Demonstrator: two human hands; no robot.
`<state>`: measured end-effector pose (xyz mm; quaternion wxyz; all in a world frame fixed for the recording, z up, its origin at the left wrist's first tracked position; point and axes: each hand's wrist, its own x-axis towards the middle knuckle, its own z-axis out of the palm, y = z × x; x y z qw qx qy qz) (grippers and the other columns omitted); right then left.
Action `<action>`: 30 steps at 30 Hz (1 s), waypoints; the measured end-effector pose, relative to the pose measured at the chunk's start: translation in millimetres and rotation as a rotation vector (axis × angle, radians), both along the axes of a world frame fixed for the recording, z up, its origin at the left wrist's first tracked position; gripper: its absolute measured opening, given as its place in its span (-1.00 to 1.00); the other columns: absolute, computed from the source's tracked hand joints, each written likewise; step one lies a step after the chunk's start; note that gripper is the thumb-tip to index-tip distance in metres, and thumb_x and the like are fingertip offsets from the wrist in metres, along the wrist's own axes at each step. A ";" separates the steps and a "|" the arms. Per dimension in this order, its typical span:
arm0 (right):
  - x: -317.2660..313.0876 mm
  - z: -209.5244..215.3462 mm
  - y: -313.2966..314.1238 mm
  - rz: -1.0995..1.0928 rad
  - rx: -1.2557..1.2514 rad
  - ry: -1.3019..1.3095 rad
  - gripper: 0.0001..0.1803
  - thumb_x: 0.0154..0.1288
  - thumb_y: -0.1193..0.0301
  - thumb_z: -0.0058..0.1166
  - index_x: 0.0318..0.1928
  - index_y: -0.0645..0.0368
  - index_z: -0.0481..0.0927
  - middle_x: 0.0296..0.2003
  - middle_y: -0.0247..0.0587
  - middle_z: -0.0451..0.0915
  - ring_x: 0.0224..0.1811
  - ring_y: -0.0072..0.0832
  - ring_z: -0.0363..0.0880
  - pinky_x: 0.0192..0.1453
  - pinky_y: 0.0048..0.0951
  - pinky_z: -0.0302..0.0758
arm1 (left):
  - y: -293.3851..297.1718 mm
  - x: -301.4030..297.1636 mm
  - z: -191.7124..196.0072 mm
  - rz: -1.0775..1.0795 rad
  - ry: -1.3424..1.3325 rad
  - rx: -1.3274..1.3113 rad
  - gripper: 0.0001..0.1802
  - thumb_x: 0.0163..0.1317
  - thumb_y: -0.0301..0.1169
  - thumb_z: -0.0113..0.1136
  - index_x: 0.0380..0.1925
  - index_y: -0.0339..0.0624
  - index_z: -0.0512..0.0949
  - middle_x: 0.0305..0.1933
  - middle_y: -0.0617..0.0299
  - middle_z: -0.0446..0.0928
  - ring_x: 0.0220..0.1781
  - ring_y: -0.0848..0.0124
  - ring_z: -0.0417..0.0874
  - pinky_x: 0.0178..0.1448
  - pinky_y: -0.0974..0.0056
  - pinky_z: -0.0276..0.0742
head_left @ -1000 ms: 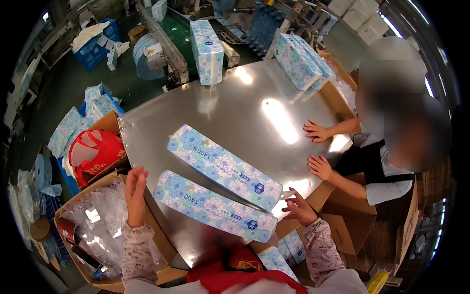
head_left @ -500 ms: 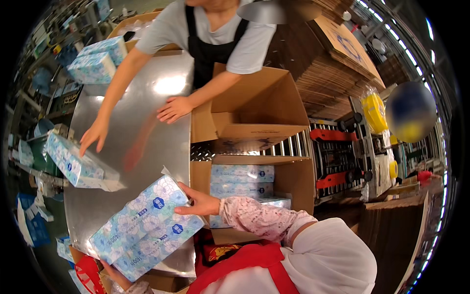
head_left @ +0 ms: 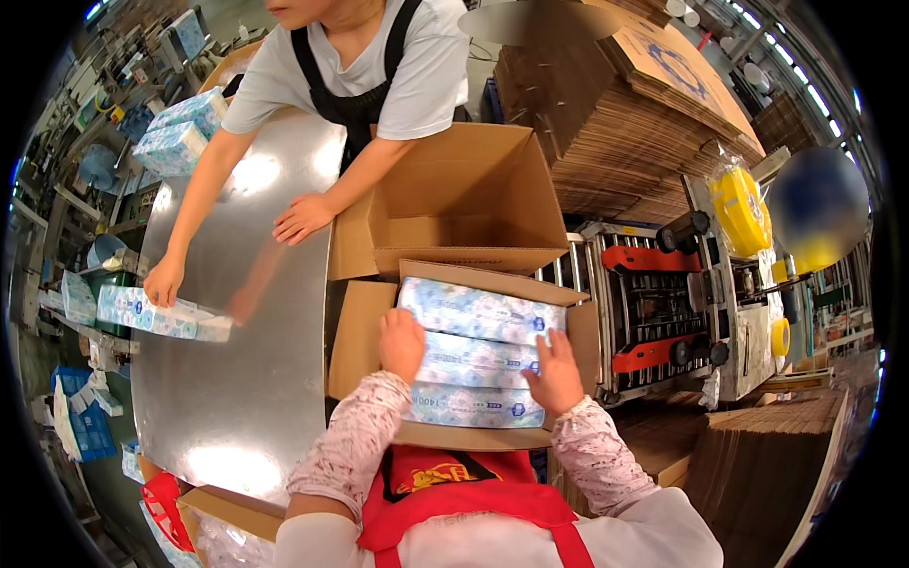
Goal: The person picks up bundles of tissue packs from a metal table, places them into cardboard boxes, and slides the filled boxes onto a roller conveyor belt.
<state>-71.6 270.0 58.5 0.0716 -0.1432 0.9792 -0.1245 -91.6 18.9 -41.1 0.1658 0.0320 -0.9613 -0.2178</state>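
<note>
In front of me stands an open cardboard box (head_left: 358, 331) with several blue-and-white floral tissue packs (head_left: 464, 355) lying in rows at its top. At the left ends of the packs, my left hand (head_left: 402, 343) has its fingers bent against them, the tips partly hidden. My right hand (head_left: 557, 374) rests on the right ends with its fingers spread. Across the metal table, a co-worker's hand (head_left: 166, 281) grips another tissue pack (head_left: 156, 314). The co-worker's other hand (head_left: 303, 219) lies flat near the table's edge.
A second open box (head_left: 473, 185) stands just beyond mine, beside the metal table (head_left: 227, 407). Roller conveyor (head_left: 653, 308) with red parts runs to the right. Flattened cartons (head_left: 615, 142) are stacked behind. More tissue packs (head_left: 170, 147) sit at the table's far left.
The tissue packs I held over the table have moved right into the box. Both my hands are now at the packs in it. The co-worker has taken hold of the pack at left.
</note>
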 end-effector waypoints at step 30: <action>-108.9 -18.9 16.0 -0.332 -0.595 -0.009 -0.62 0.20 0.14 -0.03 -0.22 0.22 0.53 -0.25 0.03 0.55 -0.21 -0.03 0.50 -0.12 -0.19 0.40 | 8.1 -14.9 11.6 -0.640 -0.462 -0.140 0.09 -0.38 -0.11 0.46 0.23 -0.17 0.13 0.35 -0.17 -0.08 0.38 -0.08 -0.11 0.38 -0.03 -0.11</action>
